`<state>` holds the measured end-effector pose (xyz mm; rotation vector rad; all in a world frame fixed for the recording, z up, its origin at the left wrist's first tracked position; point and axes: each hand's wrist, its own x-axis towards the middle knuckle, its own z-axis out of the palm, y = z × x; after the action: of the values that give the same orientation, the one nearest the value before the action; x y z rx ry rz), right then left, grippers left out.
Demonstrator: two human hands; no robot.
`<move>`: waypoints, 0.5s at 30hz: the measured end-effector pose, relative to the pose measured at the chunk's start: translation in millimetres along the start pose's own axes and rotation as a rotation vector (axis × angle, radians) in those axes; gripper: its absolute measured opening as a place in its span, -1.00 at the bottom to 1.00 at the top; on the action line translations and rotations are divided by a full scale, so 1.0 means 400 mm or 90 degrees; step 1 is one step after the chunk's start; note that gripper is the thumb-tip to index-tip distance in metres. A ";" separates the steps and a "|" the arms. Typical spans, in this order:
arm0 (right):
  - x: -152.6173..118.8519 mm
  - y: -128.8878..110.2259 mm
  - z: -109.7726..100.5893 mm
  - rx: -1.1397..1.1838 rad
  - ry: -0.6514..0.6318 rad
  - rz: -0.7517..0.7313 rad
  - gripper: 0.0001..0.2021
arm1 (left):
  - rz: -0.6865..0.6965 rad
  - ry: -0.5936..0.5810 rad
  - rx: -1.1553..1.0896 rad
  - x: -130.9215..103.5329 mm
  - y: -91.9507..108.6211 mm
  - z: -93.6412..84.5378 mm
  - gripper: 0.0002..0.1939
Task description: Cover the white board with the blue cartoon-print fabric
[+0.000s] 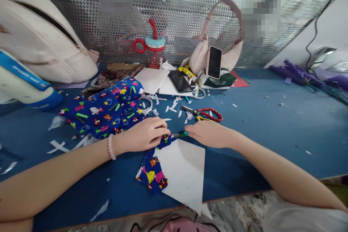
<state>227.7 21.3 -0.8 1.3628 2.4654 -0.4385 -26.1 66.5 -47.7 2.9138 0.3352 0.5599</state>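
Observation:
A white board lies near the table's front edge. Blue cloth with a cartoon print covers its left edge and upper left corner. My left hand, with a pink bead bracelet at the wrist, has its fingers bent together and pressed on the cloth at that corner. Just to its right, my right hand is closed around a slim green-handled tool. The tool's thin end points left towards my left fingertips; its tip is hidden. A larger piece of the same blue cloth lies crumpled beyond my left forearm.
Red-handled scissors rest beyond my right hand, near paper scraps. Behind them are white sheets, a red-handled cup, a handbag and a phone. A backpack and large bottle stand left; purple flowers lie right.

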 end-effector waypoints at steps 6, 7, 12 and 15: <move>-0.001 0.001 0.004 -0.001 0.003 -0.004 -0.75 | 0.060 -0.038 0.052 0.000 -0.004 -0.002 -0.69; -0.001 0.003 0.004 0.002 0.008 -0.006 -0.74 | 0.061 -0.047 0.058 0.001 -0.004 -0.002 -0.69; 0.004 0.014 0.006 0.015 0.036 -0.008 -0.74 | 0.039 -0.077 0.035 0.010 0.000 -0.005 -0.67; 0.006 0.018 0.011 0.009 0.050 -0.003 -0.74 | 0.018 -0.088 0.005 0.017 0.003 -0.006 -0.67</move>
<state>233.0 25.2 -6.7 1.4051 2.5339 -0.4123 -20.5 67.1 -43.0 2.9485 0.2793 0.3593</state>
